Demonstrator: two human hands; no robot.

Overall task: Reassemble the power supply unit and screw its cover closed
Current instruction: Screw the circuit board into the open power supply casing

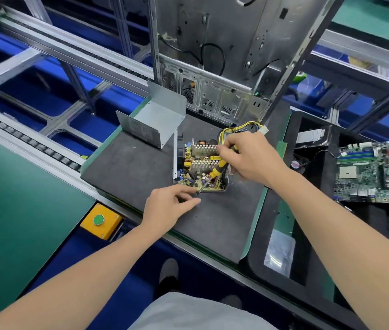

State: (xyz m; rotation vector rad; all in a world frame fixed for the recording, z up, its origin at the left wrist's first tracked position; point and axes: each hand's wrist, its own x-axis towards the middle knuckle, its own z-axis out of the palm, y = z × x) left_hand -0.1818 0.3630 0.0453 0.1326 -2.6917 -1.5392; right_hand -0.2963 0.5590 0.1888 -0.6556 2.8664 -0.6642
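the left hand (167, 206) rests on the dark foam mat (126, 167) just in front of the open power supply unit (200, 165). its thumb and forefinger are pinched together near the screwdriver tip; whether a screw sits between them is too small to tell. this placement likely steadies the tip or feeds a fastener at the near corner of the circuit board (195, 182).

the right hand (250, 158) is closed around the handle of the yellow-and-black screwdriver (217, 169), which tilts down and toward the person so the shaft reaches the board's near edge. the tilt keeps the handle clear of the two finned heatsinks (204, 150) standing above the board.

the unit sits near the middle of the mat, its top open and its yellow and black wire bundle (241, 128) trailing off the far right side. the bent metal cover (155, 120) stands apart at the mat's far left corner, not yet fitted. bare mat lies between cover and unit, giving room to slide the cover across.

beyond stands an empty computer chassis (212, 67), close to the mat's far edge. a motherboard (379, 170) lies well to the right.
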